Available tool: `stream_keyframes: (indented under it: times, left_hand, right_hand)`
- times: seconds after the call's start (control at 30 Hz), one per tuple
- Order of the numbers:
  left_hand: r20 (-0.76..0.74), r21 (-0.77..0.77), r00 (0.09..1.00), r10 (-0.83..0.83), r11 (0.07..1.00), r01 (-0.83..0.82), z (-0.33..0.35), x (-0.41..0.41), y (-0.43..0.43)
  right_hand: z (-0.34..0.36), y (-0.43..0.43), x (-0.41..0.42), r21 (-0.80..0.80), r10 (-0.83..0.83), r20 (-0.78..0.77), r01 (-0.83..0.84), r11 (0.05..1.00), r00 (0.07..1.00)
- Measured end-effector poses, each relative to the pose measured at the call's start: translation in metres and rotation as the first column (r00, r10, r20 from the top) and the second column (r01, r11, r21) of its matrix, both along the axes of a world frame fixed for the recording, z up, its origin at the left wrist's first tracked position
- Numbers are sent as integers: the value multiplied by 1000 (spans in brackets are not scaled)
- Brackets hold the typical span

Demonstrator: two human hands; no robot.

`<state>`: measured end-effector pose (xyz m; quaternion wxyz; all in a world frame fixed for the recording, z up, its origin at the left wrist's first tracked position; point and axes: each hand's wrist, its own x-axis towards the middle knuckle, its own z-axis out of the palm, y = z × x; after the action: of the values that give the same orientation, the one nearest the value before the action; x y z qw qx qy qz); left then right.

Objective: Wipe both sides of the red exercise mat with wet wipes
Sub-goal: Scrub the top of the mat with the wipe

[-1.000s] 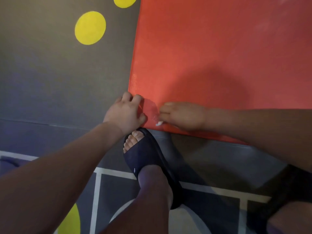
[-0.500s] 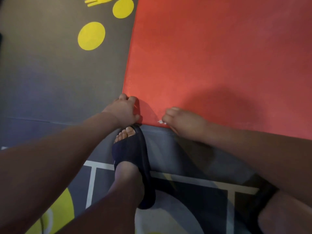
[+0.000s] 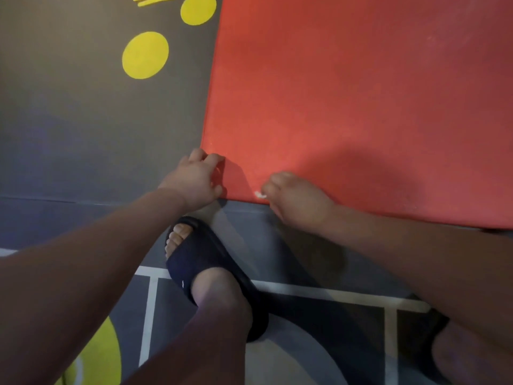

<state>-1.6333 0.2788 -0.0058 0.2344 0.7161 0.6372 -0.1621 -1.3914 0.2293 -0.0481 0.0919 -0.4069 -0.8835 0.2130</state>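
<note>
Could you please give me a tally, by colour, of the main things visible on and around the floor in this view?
Red: 1, the red exercise mat
White: 1, a scrap of wet wipe at the right hand
Yellow full circles: 2, floor dots and
Dark sandals: 2, one near the left hand, another partly hidden
Total: 6

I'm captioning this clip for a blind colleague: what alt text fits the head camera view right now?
Seen from above, a person's left hand grips the near corner of a red exercise mat while the right hand clutches a bit of white wipe at the mat's near edge. A foot in a dark slide sandal stands below on a grey floor with yellow dots.
</note>
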Motion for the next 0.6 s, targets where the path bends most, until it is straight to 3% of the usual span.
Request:
stream_keyframes:
  times: [0.07,0.13,0.2,0.27,0.33,0.37,0.43,0.5,0.57,0.6]
  left_hand:
    - [77,45,997,24,999,-27,-2,-9,1]
    - [123,56,992,32,998,-40,-4,-19,2]
    - [139,58,990,10,998,-18,-4,-32,2]
    - [156,68,988,-11,998,0,-7,-47,-1]
    - [175,80,984,3,997,-18,-9,-59,-3]
    - [184,88,983,14,996,-30,-10,-64,-4]
    - [184,100,982,43,993,-63,-12,-73,-4]
    - [169,102,982,79,990,-97,-13,-81,-3]
    - [142,108,984,103,987,-119,-13,-87,-2]
    - [130,112,985,114,985,-129,-13,-89,-1]
  right_hand:
    - [2,9,-12,19,197,6,-197,980,980]
    - [2,38,-24,55,221,27,-222,974,975]
    - [1,72,-33,101,25,20,-27,994,999]
    - [-4,97,-42,116,-269,-44,273,955,962]
    - [-5,91,-57,88,-362,-32,364,927,932]
    - [-5,80,-65,74,-304,-24,305,949,952]
    - [-2,51,-76,13,-35,-16,36,999,999]
    - [3,40,-78,-13,245,27,-245,970,969]
    - [6,61,-80,25,336,92,-340,940,937]
    - [6,77,-84,45,284,125,-292,955,951]
